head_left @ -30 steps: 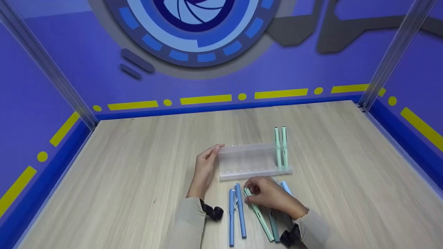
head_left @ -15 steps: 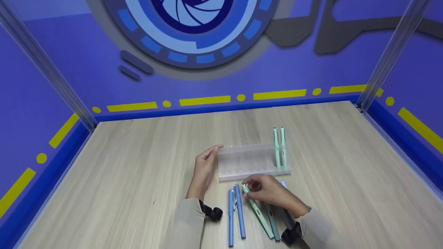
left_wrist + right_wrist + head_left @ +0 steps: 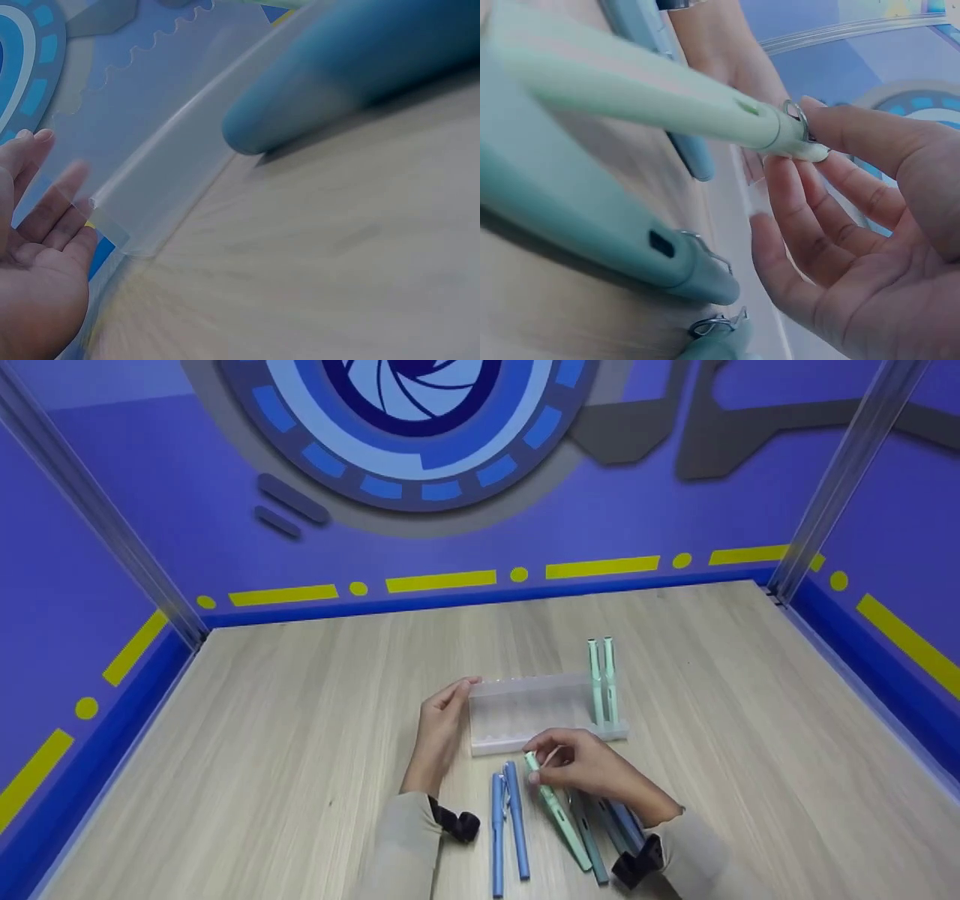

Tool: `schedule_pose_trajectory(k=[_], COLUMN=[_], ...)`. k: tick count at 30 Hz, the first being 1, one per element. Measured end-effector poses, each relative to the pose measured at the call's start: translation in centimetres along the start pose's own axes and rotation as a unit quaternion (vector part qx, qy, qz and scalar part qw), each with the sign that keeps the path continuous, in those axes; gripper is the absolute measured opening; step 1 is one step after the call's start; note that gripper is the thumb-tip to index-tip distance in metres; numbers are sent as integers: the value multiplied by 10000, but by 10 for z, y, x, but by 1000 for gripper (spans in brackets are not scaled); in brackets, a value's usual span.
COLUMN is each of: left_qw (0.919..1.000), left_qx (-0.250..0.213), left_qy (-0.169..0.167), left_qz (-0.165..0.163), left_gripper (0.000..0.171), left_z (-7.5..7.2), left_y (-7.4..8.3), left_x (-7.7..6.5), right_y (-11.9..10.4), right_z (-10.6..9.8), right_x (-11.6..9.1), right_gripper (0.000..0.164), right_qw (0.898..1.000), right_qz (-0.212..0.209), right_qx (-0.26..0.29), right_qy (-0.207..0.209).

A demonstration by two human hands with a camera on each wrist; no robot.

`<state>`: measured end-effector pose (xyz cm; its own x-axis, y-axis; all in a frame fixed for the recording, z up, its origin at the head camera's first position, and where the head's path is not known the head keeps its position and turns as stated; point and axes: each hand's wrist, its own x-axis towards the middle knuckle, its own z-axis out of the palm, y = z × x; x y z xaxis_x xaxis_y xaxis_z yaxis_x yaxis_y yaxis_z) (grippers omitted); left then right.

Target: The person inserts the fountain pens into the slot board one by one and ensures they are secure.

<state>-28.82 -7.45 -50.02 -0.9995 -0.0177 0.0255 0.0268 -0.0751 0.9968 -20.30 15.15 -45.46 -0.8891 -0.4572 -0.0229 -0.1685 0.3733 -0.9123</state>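
My left hand [image 3: 437, 731] grips the left end of a clear plastic pen rack [image 3: 529, 711] with thumb and fingers. Two light green pens [image 3: 610, 690] stand upright at the rack's right end. In front of the rack, my right hand [image 3: 589, 765] pinches a light green pen [image 3: 564, 823] by its clip end. The right wrist view shows thumb and fingertips around that pen's silver clip [image 3: 798, 118]. The pen slants toward the front, its far end low near the table. Right beside it lies a dark green pen [image 3: 591, 840].
Two blue pens [image 3: 517, 825] lie side by side left of the held pen. More dark and blue pens [image 3: 626, 819] lie partly hidden under the right wrist. The wooden table [image 3: 300, 735] is bounded by blue panels at the back and sides.
My right hand has lifted the clip end of the light green pen slightly, moving a little toward the rack. The left hand keeps its hold on the rack.
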Motion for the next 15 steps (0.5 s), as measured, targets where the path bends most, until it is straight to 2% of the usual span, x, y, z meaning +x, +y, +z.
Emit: schedule_pose_trajectory(k=[6,15], left_qw=[10000,9999], left_qx=[-16,100], left_qy=[-2,21], left_qz=[-69,-3], left_gripper=[38,36], left_z=[-1,0], left_y=[-1,-1], left_x=[0,1], right_y=[-1,-3], right_z=[-3,-12], right_x=[-1,-3], right_gripper=[37,41], right_qw=[9988,9975], right_qz=[98,-8], right_qx=[486,683], right_qy=[-14,153])
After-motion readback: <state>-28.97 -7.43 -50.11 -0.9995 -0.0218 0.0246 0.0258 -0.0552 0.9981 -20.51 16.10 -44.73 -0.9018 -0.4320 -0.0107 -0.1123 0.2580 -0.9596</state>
